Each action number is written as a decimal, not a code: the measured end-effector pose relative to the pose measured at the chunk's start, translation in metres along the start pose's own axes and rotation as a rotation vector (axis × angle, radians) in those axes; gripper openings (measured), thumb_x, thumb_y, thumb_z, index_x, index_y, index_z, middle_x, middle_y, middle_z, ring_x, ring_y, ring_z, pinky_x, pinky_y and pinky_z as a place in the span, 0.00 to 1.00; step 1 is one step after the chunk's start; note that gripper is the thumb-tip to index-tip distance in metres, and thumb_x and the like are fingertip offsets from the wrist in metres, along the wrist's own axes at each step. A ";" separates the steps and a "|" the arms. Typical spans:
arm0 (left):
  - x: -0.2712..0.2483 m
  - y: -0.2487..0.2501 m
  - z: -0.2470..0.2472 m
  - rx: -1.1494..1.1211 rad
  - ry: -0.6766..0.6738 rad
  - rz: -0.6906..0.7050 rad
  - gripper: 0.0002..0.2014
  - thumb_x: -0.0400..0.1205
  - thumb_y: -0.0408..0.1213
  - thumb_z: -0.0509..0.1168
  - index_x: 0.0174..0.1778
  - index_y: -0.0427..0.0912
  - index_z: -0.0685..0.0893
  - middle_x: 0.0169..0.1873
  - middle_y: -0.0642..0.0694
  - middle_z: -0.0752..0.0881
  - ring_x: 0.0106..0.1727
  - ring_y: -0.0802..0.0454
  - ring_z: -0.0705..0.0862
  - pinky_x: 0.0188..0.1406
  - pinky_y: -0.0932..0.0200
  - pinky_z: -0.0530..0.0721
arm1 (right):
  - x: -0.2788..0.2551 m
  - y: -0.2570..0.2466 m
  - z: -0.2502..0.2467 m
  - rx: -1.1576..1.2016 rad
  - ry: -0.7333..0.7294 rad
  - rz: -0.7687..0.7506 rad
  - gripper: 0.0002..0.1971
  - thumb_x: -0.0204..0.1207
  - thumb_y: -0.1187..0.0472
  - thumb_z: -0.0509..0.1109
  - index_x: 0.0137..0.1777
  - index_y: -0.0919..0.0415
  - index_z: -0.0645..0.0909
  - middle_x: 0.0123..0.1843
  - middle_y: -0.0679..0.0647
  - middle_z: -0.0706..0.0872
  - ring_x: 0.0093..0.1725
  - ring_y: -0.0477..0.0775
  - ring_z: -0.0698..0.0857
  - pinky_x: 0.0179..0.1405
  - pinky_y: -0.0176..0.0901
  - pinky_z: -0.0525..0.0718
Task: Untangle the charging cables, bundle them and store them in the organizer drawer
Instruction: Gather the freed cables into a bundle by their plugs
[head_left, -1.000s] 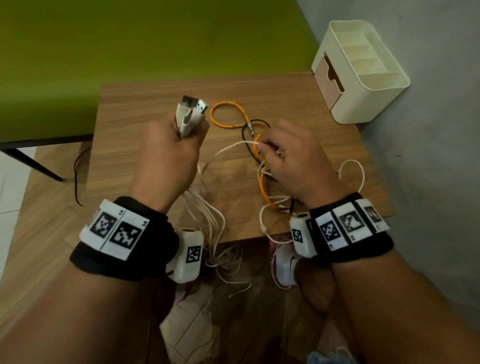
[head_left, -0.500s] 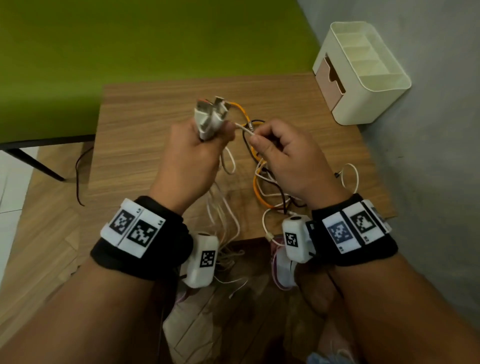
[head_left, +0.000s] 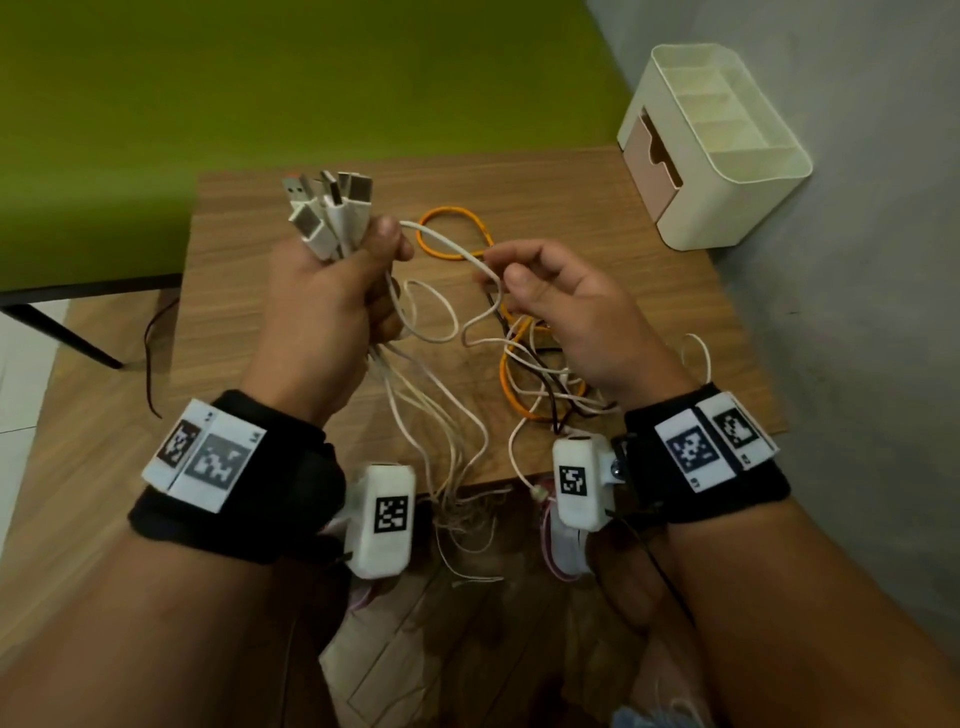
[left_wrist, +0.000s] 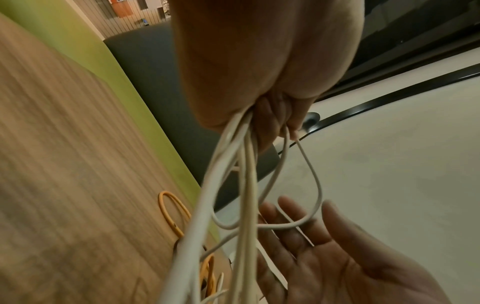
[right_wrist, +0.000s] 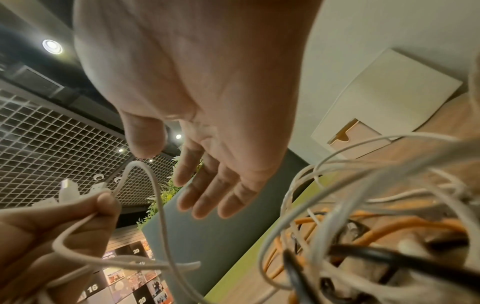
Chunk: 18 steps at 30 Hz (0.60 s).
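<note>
My left hand (head_left: 337, 296) is raised over the wooden table (head_left: 244, 291) and grips a bunch of white charging cables (head_left: 332, 223), plugs sticking up from the fist. The cords (left_wrist: 246, 164) hang from the fist past the table's front edge. One white cable loop (head_left: 457, 249) runs from the fist across to my right hand (head_left: 524, 270), which is open, fingers relaxed; the loop (left_wrist: 309, 218) lies over them. A tangle of orange cable (head_left: 452, 213), black cable (head_left: 553, 410) and more white cable lies under the right hand.
A cream organizer (head_left: 727, 208) with a pink drawer (head_left: 649, 161) stands at the table's back right corner against a grey wall. A green surface (head_left: 260, 78) lies behind the table. Wooden floor lies below the table's near edge.
My left hand has gathered more plug ends and lifted them higher. My right hand has let go of the cable it pinched, opened, and drawn away to the right.
</note>
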<state>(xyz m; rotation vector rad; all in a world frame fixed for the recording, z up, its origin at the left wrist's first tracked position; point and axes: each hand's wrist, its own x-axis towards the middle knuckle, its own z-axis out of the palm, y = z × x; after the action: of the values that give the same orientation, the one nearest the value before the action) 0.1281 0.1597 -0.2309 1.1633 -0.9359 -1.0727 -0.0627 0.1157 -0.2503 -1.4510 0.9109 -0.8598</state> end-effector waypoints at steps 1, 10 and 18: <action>0.000 0.000 -0.001 0.011 0.007 0.001 0.13 0.87 0.36 0.59 0.36 0.41 0.79 0.17 0.55 0.62 0.19 0.57 0.58 0.19 0.65 0.62 | -0.002 -0.001 0.003 -0.008 -0.038 -0.013 0.11 0.84 0.62 0.65 0.61 0.66 0.80 0.54 0.58 0.88 0.53 0.39 0.86 0.55 0.32 0.80; -0.002 -0.011 -0.006 0.752 -0.003 0.047 0.14 0.83 0.38 0.67 0.32 0.38 0.81 0.19 0.57 0.73 0.21 0.63 0.69 0.21 0.69 0.64 | 0.004 0.005 0.005 -0.280 0.168 -0.158 0.08 0.81 0.54 0.68 0.43 0.43 0.87 0.36 0.44 0.83 0.39 0.45 0.80 0.42 0.52 0.81; -0.008 -0.011 0.004 0.776 0.057 0.305 0.05 0.83 0.36 0.66 0.45 0.47 0.88 0.30 0.62 0.83 0.32 0.61 0.80 0.29 0.65 0.72 | 0.011 0.016 0.008 -0.682 0.057 -0.370 0.09 0.80 0.61 0.69 0.47 0.65 0.88 0.41 0.42 0.77 0.41 0.38 0.74 0.44 0.22 0.68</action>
<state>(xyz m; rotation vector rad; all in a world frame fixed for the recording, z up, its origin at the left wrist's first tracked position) 0.1207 0.1663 -0.2411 1.5893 -1.4930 -0.4155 -0.0518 0.1090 -0.2667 -2.2458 1.0518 -0.9025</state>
